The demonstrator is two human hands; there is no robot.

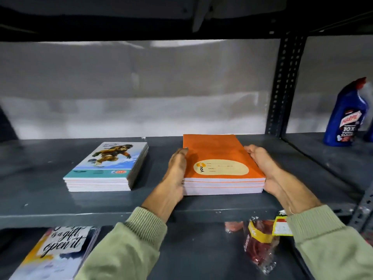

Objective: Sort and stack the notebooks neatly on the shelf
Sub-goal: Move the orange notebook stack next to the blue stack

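A stack of three orange notebooks (pixel 220 156) lies flat on the grey metal shelf (pixel 60 207), right of centre. My left hand (pixel 176 170) presses flat against the stack's left side. My right hand (pixel 264 168) presses against its right side, so the stack is squeezed between both palms. To the left lies a second stack of several notebooks (pixel 109 168) with a cartoon figure on the top cover; neither hand touches it.
A blue toilet-cleaner bottle (pixel 346 116) stands in the bay to the right, past a perforated upright (pixel 282 87). On the lower shelf lie a notebook with "open it" lettering (pixel 58 251) and a red packet in clear wrap (pixel 260 243).
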